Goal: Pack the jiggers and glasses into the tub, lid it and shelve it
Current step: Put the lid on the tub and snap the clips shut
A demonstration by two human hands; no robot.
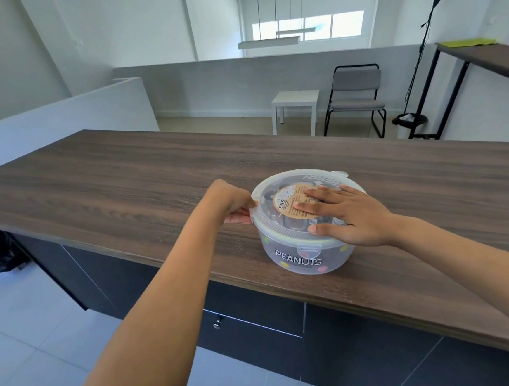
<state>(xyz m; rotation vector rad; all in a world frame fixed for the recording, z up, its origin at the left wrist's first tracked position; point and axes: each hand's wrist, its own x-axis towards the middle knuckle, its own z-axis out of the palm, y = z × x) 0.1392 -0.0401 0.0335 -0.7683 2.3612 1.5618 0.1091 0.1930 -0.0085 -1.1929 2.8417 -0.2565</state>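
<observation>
Tub (307,258) reads "PEANUTS"; lid (267,219) label perhaps "5 PCS".

tub (305,259) on counter (124,184), near front edge | lid (279,218) on tub | right hand (349,215) flat on lid | left hand (229,202) at lid's left rim | chair (355,99) behind counter

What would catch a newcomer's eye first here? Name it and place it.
The round clear tub marked PEANUTS, near the front edge of the dark wood counter, lid on. The right hand lies flat on the lid, over its brown label; the left hand pinches the lid's left rim.
</observation>
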